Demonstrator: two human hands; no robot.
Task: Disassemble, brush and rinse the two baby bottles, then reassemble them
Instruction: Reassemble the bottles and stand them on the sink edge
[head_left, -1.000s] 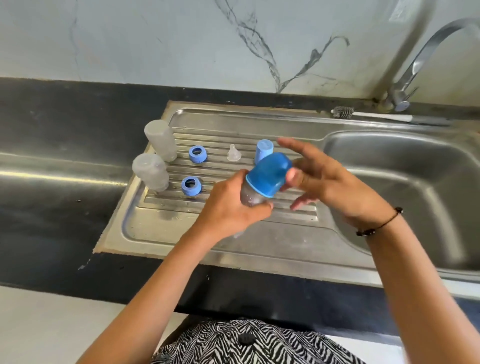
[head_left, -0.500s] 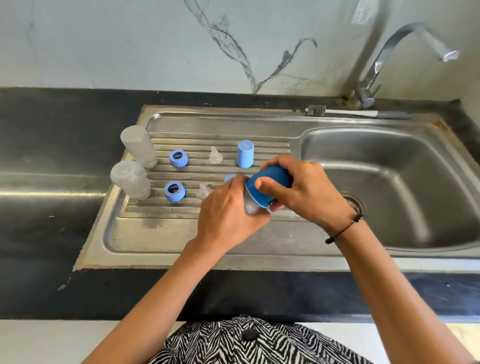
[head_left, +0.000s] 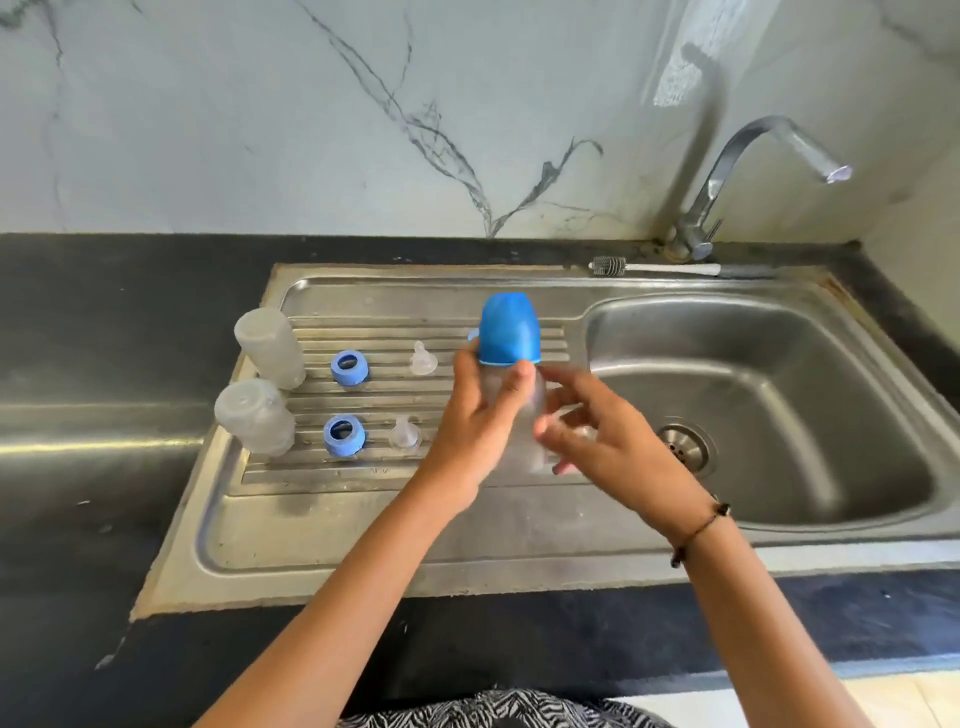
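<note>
Both forearms are bare, with no sleeves in view. The right wrist carries a thin dark cord bracelet (head_left: 698, 532) with small beads. At the bottom edge shows a black-and-white zebra-striped garment (head_left: 498, 712).

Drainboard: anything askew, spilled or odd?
One oddity: two bare bottles stand upside down on the drainboard with rings and teats, yet the left hand holds a third, capped bottle. No spill shows.
</note>
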